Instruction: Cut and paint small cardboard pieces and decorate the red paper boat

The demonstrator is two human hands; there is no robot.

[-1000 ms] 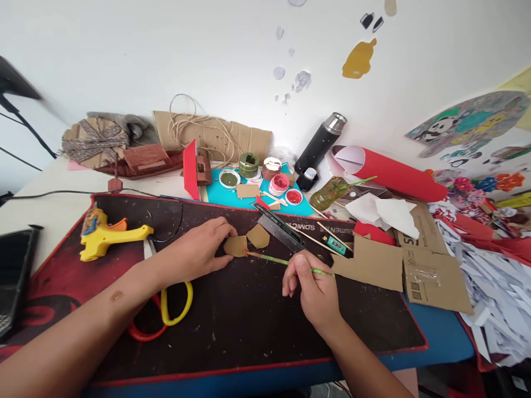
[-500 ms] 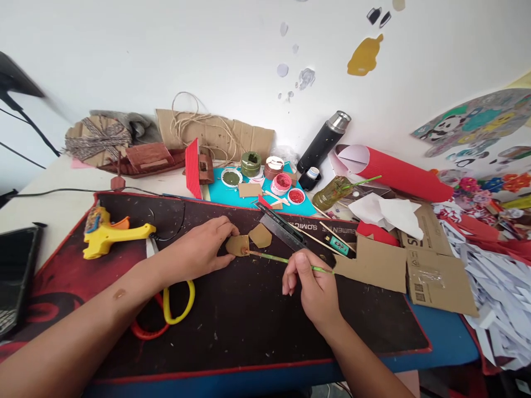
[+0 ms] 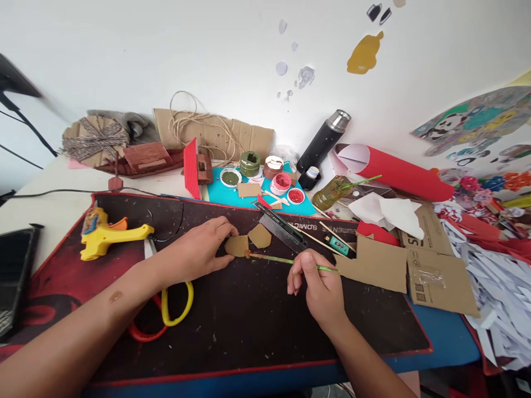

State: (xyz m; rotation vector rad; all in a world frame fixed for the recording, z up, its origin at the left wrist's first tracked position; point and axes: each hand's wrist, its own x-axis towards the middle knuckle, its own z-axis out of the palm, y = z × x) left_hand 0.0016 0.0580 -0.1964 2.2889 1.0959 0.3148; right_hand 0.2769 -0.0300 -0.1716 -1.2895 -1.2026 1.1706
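Note:
A small tan cardboard piece point(image 3: 237, 246) with a rounded left end lies flat on the black mat point(image 3: 257, 326). My left hand point(image 3: 201, 249) holds it from the left, thumb at the near edge and fingers at the far edge. Between the thumb and fingers of my right hand point(image 3: 317, 282) is a thin green paintbrush point(image 3: 274, 258), pointing left. Its brown-stained bristle tip is at the piece's right edge. Just beyond lies a second, angular cardboard piece point(image 3: 259, 236). Scissors point(image 3: 178, 309) with red and yellow handles lie partly under my left forearm.
A yellow glue gun point(image 3: 112, 235) lies at left. Behind are open paint jars point(image 3: 250, 164), a red-roofed model point(image 3: 192, 168) and a black flask point(image 3: 326, 141). A box cutter point(image 3: 282, 228) and cut cardboard point(image 3: 379, 262) lie at right, beside a heap of paper strips point(image 3: 493, 298).
My right hand has shifted slightly right, drawing the paintbrush tip from the cardboard piece's surface to its right edge. My left hand keeps its hold; the view has shifted slightly.

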